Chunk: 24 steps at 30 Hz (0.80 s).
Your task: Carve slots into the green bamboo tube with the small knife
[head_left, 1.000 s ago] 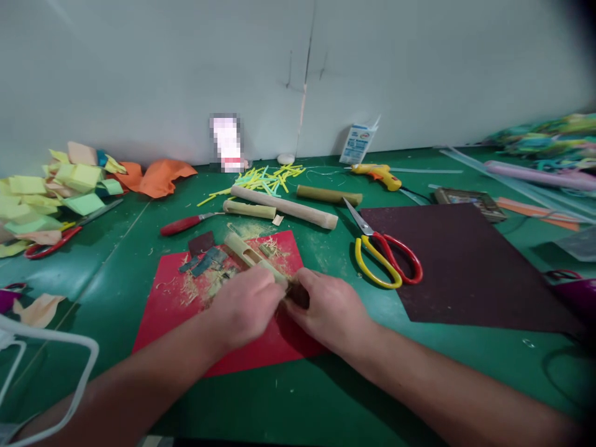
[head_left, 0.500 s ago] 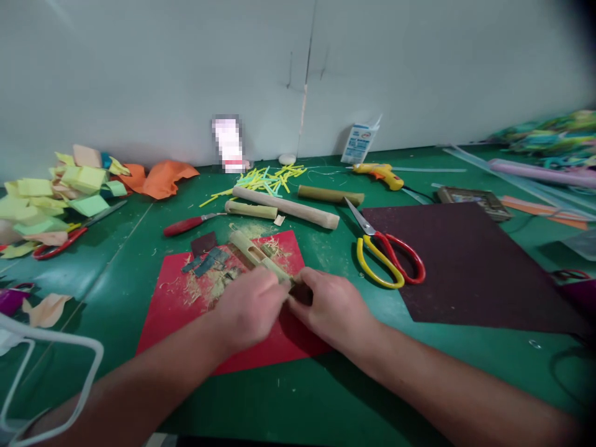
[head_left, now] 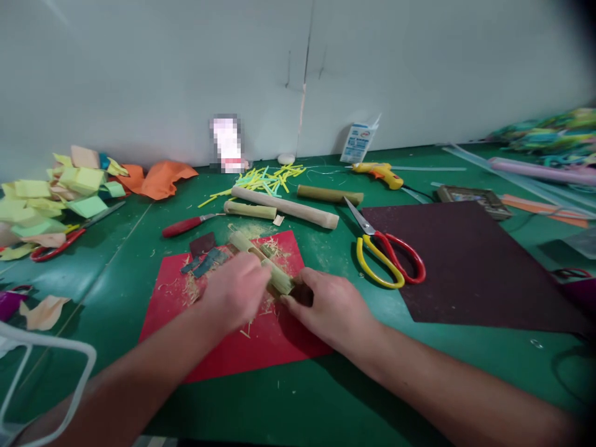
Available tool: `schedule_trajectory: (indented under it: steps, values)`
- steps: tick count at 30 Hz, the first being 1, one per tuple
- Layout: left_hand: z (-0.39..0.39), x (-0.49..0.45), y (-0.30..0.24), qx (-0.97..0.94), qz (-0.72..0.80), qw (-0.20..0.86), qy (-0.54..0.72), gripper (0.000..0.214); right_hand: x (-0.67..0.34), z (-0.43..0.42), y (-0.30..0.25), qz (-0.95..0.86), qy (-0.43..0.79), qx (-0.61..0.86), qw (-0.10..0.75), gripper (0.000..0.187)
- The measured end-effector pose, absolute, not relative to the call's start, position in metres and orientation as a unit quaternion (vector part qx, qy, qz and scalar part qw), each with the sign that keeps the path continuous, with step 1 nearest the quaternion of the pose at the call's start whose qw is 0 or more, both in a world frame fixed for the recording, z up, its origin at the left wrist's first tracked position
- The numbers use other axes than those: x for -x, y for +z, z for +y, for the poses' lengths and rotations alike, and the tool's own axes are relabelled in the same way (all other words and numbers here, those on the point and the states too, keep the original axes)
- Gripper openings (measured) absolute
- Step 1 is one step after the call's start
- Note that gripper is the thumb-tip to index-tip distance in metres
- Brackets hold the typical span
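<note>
Since the earlier frame, the left hand (head_left: 238, 290) has moved along the bamboo piece (head_left: 280, 280), farther from the right hand (head_left: 336, 305). The piece is slanted over the red sheet (head_left: 244, 357). The right hand pinches its near end; the left hand is curled, somewhat blurred, so I cannot tell what it grips. Scissors (head_left: 382, 239) lie right of the sheet.

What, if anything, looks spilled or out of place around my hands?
Pale shavings litter the red sheet under the bamboo tube, and fine dust lies beyond the sheet's far edge on the green table, so it looks spilled.
</note>
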<state>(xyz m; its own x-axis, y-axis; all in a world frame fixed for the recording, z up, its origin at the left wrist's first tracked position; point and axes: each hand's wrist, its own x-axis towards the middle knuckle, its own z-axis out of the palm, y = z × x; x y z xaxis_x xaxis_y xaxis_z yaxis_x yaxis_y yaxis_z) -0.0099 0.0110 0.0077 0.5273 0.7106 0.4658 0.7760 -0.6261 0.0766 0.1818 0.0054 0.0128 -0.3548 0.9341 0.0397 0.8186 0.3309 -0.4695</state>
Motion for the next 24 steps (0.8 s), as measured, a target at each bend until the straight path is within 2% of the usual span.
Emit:
schedule_trajectory:
  steps: [24]
  values:
    - [-0.003,-0.003,0.01,0.887,-0.415,0.052,-0.196,0.029,-0.181,0.004,0.014,-0.799,0.198,0.544,0.165,0.013]
